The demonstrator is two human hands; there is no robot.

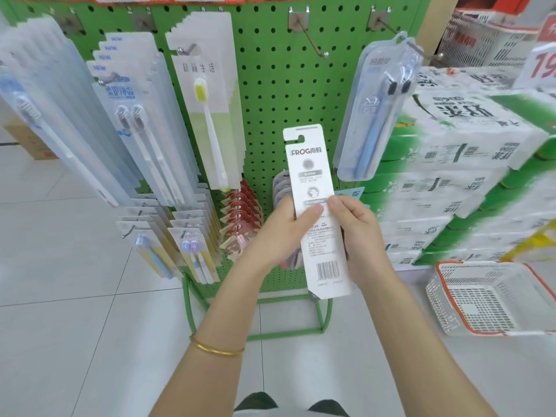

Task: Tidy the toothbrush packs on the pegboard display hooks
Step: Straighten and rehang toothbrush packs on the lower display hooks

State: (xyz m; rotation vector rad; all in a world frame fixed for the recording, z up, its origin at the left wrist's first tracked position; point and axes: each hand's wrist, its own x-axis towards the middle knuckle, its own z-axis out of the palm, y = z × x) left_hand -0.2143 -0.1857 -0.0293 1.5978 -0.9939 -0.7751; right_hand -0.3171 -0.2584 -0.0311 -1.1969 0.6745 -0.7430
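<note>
I hold a white FROG toothbrush pack (310, 173) upright in front of the green pegboard (279, 85), its printed back and barcode facing me. My left hand (285, 227) grips its left edge with the thumb across the card. My right hand (358, 233) grips the right edge. An empty hook (313, 40) juts out above the pack. Another hook to the right carries a clear twin pack (376, 109) of a blue brush. To the left hang a yellow-brush pack (207, 115) and rows of white packs (135, 121). Smaller packs (186, 236) fill the lower hooks.
Stacked wrapped tissue bundles (469, 164) stand right of the rack. A white shopping basket with an orange rim (487, 299) lies on the tiled floor at the right. The rack's green frame foot (258, 335) rests on the floor between my arms.
</note>
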